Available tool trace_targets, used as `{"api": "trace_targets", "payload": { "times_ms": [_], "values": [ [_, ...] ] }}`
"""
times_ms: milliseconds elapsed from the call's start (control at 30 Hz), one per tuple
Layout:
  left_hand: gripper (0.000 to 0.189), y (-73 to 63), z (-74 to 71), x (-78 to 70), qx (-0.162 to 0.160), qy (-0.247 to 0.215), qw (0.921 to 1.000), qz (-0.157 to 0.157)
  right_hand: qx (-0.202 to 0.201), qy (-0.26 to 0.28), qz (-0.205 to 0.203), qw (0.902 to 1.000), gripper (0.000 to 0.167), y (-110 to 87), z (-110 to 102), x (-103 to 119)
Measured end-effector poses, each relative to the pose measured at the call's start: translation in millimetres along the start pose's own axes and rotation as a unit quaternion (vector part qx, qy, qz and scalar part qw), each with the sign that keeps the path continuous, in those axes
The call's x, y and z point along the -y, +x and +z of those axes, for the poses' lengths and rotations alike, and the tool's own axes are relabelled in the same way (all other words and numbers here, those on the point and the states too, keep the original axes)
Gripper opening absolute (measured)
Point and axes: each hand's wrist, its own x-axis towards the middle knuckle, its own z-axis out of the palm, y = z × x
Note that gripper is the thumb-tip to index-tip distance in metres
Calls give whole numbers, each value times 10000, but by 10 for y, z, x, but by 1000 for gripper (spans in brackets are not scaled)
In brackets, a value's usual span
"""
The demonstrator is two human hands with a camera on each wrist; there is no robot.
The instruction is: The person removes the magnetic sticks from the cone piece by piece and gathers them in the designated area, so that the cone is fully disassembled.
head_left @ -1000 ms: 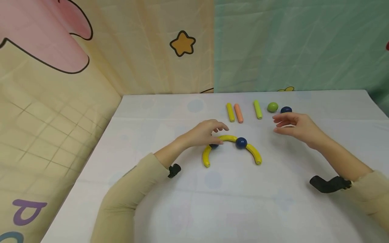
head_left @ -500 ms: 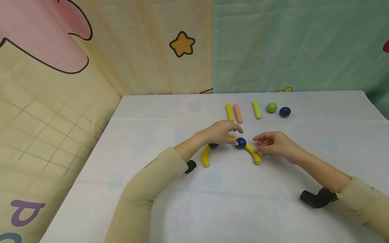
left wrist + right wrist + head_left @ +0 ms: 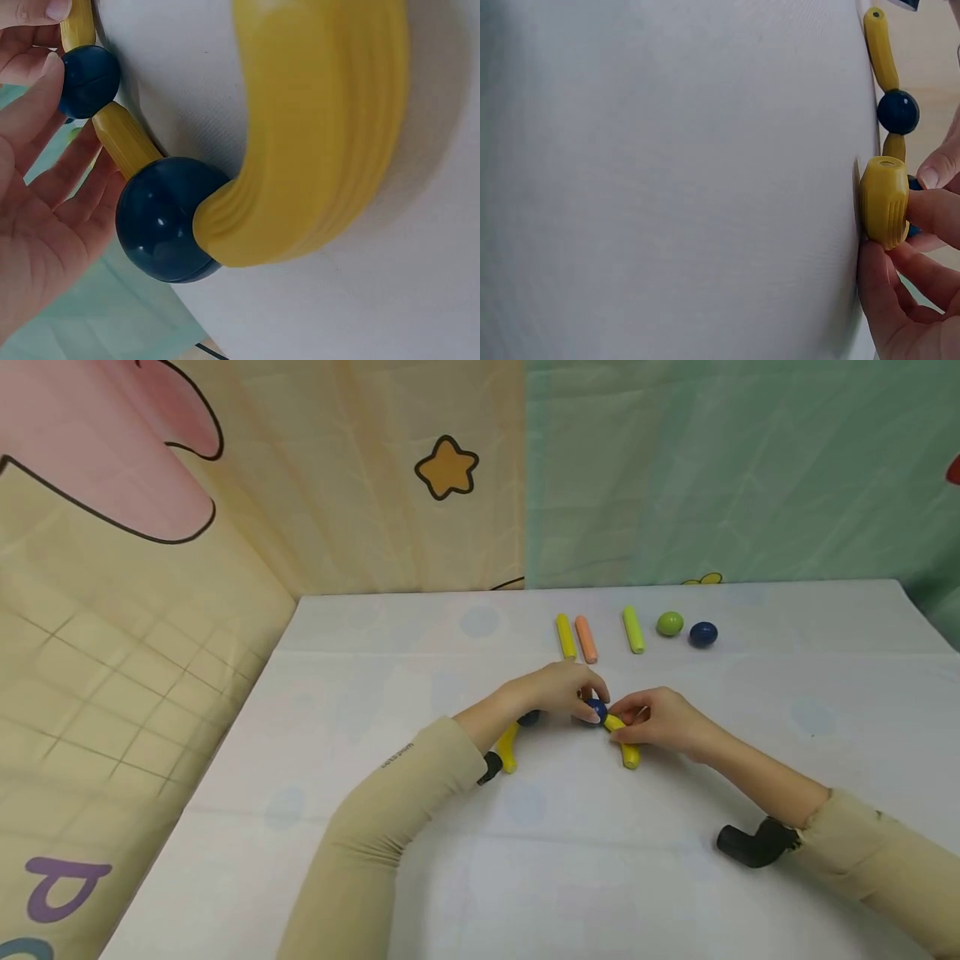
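Observation:
On the white table, curved yellow rods and blue balls form an arch. In the head view my left hand [image 3: 561, 687] pinches the arch's right blue ball [image 3: 597, 707] between thumb and fingers. My right hand [image 3: 663, 721] grips the right curved yellow rod [image 3: 629, 753], whose upper end meets that ball. The left wrist view shows the middle yellow rod [image 3: 126, 141] joining the two balls. There, the left blue ball [image 3: 169, 217] meets the left curved yellow rod [image 3: 322, 135], large in front. The gripped rod's end [image 3: 885, 202] faces the right wrist camera.
Behind the arch lie a straight yellow stick [image 3: 566, 637], an orange stick [image 3: 587, 640] and a lime stick [image 3: 633, 631]. A green ball [image 3: 670, 624] and another blue ball [image 3: 702, 635] sit to their right. Printed curtains rise behind the table [image 3: 390, 610].
My left hand has moved right along the arch and now pinches the right blue ball. My right hand has come left and nearer from the far blue ball and now grips the right rod.

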Motion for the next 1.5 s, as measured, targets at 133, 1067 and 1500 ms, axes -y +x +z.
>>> {"api": "trace_targets", "payload": {
  "times_ms": [133,1067,1500],
  "values": [
    [32,-4,-3,6,-15,-43,10000,-2,-11,-145,-68,9999,37,22,15,15],
    [34,-68,54,22,-343,-110,9993,65,263,162,60,9995,33,-88,-100,-103],
    [35,-87,113,52,-411,-167,9988,215,-209,184,262,9993,36,133,-351,-40]
  ]
}}
